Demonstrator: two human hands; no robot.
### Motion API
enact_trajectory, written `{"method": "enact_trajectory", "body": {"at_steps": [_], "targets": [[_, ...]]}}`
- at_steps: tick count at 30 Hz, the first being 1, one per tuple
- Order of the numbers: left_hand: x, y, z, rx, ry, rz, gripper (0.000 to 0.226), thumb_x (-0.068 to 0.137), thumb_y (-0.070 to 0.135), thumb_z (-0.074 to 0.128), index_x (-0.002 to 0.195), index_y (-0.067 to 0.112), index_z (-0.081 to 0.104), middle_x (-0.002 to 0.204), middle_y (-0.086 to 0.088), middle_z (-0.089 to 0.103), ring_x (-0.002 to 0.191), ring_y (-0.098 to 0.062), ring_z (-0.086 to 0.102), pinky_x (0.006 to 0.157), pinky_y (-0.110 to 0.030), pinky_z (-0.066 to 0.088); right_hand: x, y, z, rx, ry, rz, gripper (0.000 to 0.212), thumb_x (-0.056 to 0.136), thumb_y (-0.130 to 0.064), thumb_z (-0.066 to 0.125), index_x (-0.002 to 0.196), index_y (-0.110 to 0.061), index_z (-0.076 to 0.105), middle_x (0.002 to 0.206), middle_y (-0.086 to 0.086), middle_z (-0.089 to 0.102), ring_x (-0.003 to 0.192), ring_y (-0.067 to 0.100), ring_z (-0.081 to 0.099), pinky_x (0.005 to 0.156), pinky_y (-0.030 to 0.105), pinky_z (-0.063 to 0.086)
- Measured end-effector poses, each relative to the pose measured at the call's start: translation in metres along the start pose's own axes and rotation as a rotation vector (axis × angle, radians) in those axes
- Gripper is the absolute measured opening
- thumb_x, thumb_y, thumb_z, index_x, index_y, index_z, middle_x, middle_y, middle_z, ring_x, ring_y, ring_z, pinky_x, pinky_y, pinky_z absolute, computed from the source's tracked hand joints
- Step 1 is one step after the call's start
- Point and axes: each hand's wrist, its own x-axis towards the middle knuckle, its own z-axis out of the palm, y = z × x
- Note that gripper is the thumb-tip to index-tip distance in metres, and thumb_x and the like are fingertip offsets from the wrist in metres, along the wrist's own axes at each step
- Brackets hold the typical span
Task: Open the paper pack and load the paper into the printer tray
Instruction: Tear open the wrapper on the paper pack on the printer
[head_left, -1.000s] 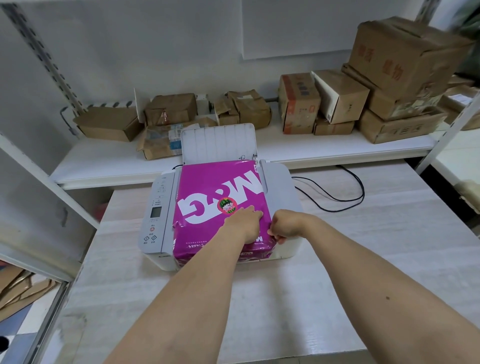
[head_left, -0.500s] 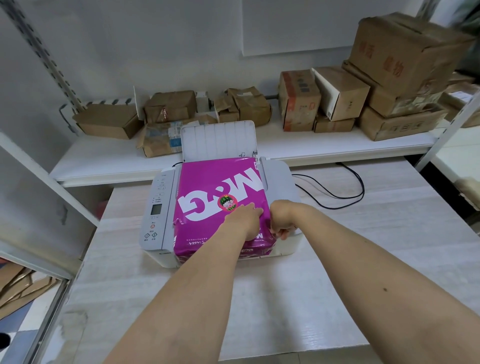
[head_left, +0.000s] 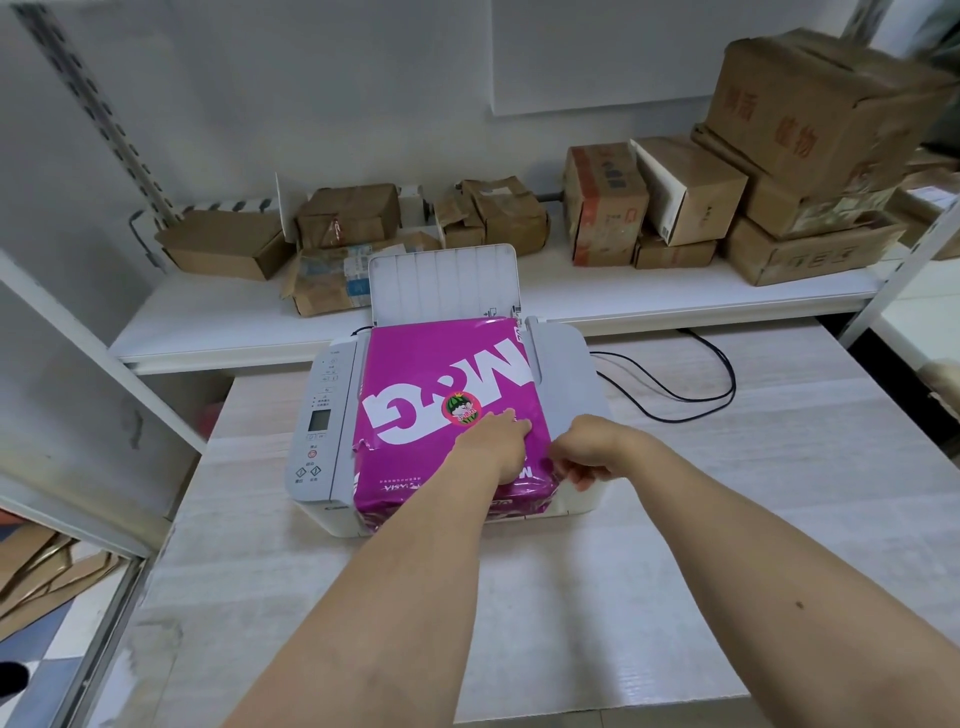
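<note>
The purple paper pack (head_left: 447, 410) lies on top of the white printer (head_left: 569, 379). The left hand (head_left: 491, 447) presses flat and open on its near right corner. Just beside it, the right hand (head_left: 584, 457) pinches the wrapper's edge.

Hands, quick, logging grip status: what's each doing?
Left hand: open, flat on the paper pack.
Right hand: pinching the pack's wrapper at its corner.
</note>
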Motion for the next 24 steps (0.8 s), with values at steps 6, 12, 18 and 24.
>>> {"method": "enact_trajectory", "body": {"at_steps": [6,12,18,24], "targets": [[0.002,0.002,0.003,-0.011,0.021,-0.017,0.052,0.092,0.003,0.04,0.143,0.015,0.036,0.15,-0.015,0.035,0.136,-0.035,0.036,0.109,-0.052,0.038,-0.002,0.011,-0.006,0.23,-0.093,0.086,0.015,0.078,-0.01,0.051,0.072,-0.006,0.064,0.063,0.007,0.064,0.058,0.017,0.063,0.045,0.017,0.032],[0.004,0.003,0.006,-0.038,0.037,-0.029,0.065,0.092,0.002,0.041,0.15,0.025,0.022,0.151,-0.014,0.033,0.14,-0.036,0.031,0.109,-0.054,0.035,0.0,0.0,0.001,0.251,-0.005,0.082,0.032,0.085,-0.031,0.047,0.072,-0.005,0.061,0.063,0.008,0.065,0.052,0.018,0.059,0.038,0.016,0.031],[-0.002,0.004,0.009,0.023,0.024,-0.032,0.066,0.096,0.003,0.041,0.15,0.034,0.02,0.161,-0.009,0.011,0.148,-0.034,0.009,0.112,-0.061,0.028,0.003,0.002,0.012,0.367,0.076,0.089,0.035,0.088,0.005,0.032,0.057,-0.003,0.045,0.034,0.01,0.047,0.022,0.015,0.04,0.03,0.01,0.029],[-0.001,0.002,0.008,0.022,0.015,-0.026,0.068,0.096,-0.001,0.037,0.151,0.033,0.016,0.162,-0.009,0.008,0.149,-0.034,0.007,0.113,-0.061,0.026,0.004,0.018,0.022,0.456,0.054,0.199,0.036,0.091,0.001,0.036,0.058,-0.006,0.049,0.039,0.004,0.04,0.043,0.017,0.029,0.042,0.021,0.031]]}}
